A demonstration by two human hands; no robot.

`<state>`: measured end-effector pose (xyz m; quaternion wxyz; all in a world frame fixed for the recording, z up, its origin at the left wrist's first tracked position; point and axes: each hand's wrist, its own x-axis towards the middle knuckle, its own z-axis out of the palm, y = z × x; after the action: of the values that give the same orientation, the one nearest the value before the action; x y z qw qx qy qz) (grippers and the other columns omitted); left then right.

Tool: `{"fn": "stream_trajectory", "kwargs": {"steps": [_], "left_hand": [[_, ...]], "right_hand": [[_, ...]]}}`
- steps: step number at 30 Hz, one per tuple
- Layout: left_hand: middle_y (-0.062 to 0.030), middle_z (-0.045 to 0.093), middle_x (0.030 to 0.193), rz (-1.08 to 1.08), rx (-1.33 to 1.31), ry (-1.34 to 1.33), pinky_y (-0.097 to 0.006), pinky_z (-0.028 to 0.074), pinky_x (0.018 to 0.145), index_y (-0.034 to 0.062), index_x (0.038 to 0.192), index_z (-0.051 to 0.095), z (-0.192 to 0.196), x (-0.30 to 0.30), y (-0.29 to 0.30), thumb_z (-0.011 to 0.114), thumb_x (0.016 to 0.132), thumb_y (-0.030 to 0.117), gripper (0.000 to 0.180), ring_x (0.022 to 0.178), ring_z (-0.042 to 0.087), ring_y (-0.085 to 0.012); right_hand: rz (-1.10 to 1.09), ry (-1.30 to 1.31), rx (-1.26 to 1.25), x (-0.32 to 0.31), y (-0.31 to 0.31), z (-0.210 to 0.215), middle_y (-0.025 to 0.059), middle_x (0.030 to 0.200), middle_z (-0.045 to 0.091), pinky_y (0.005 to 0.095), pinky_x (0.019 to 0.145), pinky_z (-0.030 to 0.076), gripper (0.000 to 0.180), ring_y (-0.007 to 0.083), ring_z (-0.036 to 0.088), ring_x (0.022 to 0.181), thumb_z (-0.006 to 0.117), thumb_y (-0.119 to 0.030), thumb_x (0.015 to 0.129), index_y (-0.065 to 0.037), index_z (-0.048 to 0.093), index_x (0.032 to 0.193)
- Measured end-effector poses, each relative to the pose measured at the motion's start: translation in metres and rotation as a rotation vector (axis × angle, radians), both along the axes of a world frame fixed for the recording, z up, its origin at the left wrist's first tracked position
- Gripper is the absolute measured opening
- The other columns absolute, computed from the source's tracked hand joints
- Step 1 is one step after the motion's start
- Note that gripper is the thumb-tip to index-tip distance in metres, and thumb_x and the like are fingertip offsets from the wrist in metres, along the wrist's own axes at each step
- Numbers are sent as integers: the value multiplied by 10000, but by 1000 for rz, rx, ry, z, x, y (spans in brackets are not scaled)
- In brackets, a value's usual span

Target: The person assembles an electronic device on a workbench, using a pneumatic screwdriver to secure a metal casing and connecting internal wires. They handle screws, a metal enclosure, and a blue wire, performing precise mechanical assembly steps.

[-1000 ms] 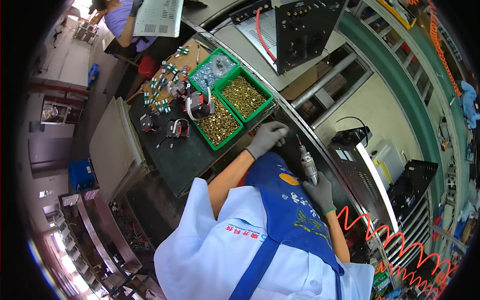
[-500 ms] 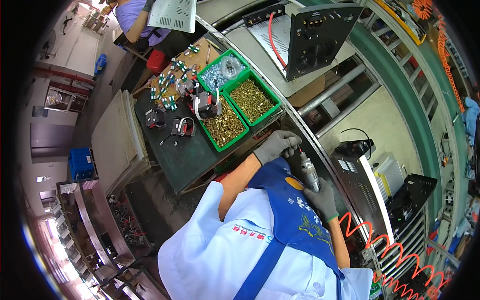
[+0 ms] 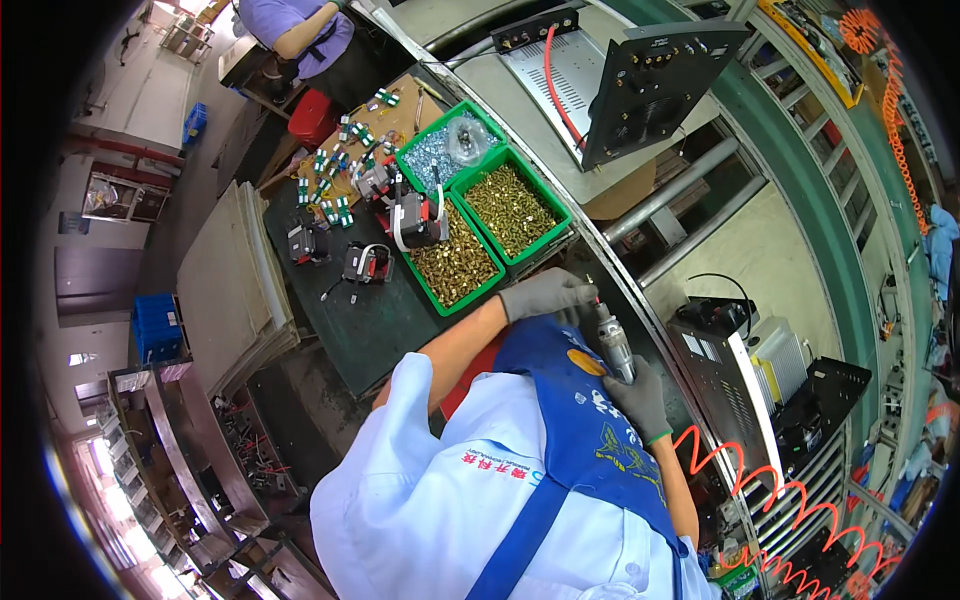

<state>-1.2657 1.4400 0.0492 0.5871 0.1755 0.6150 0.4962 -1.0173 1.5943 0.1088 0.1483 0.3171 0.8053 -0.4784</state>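
My right hand (image 3: 640, 402), in a grey glove, is wrapped round a silver air screwdriver (image 3: 614, 345) held in front of my blue apron. Its bit points away from me, and the red tip shows beside my left fingers. A tiny brass-coloured piece shows at the end of the bit. My left hand (image 3: 545, 296), also gloved in grey, has its fingers pinched together at this tip; whatever sits between them is too small to make out. Just beyond the left hand are two green bins of brass screws or fittings, the right bin (image 3: 571, 218) and the left bin (image 3: 440, 308).
Another green bin (image 3: 402, 158) holds silvery parts and a plastic bag. Black-and-red components (image 3: 368, 263) and small green connectors (image 3: 340, 212) lie on the dark table. A black panelled chassis (image 3: 660, 95) stands far right; another (image 3: 725, 375) is nearer. A red coiled hose (image 3: 745, 480) hangs right. A co-worker (image 3: 300, 35) stands far left.
My left forearm has swung slightly left, with the fingers still at the bit tip. The co-worker's perforated metal panel has left view. The scene has shifted a little as my head moved.
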Motion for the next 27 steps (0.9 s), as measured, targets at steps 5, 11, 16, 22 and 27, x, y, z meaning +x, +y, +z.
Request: {"fn": "stream_trajectory", "kwargs": {"steps": [5,11,16,22,27], "left_hand": [[-190,722,1102,-73,-289,981,-483,528,933,53,1167,700,6,-114,-43,611,919,457,482,1052,681,-393],[-215,676,1222,-793,-726,1359,-470,497,1018,98,1200,719,3,-255,-99,682,796,582,631,1185,620,-373],[-184,696,1218,-1120,-844,1148,-441,527,964,81,1175,737,13,-295,-96,793,625,616,769,1117,665,-348],[-212,598,1350,-1351,-935,1002,-462,464,1073,46,1313,651,12,-297,-79,869,562,598,957,1315,536,-367],[-188,671,1232,-1419,-921,1137,-474,496,1014,48,1165,720,23,-283,-69,908,516,584,862,1205,611,-376]], "right_hand": [[-70,19,-28,-13,-14,-6,231,910,719,412,771,543,450,302,726,836,763,-269,786,21,651,1112],[-125,-13,-16,-20,-22,-1,228,911,718,410,778,544,440,299,726,845,757,-270,787,18,656,1104],[-178,-46,-25,-13,-29,-11,226,922,720,416,782,545,431,321,728,856,758,-279,787,11,658,1089],[-227,-27,-31,-2,-29,-13,226,926,719,417,783,547,431,329,729,858,762,-280,784,9,657,1086],[-252,-20,-40,14,-23,-11,227,922,720,411,782,548,431,326,730,857,761,-277,788,10,657,1092]]}}
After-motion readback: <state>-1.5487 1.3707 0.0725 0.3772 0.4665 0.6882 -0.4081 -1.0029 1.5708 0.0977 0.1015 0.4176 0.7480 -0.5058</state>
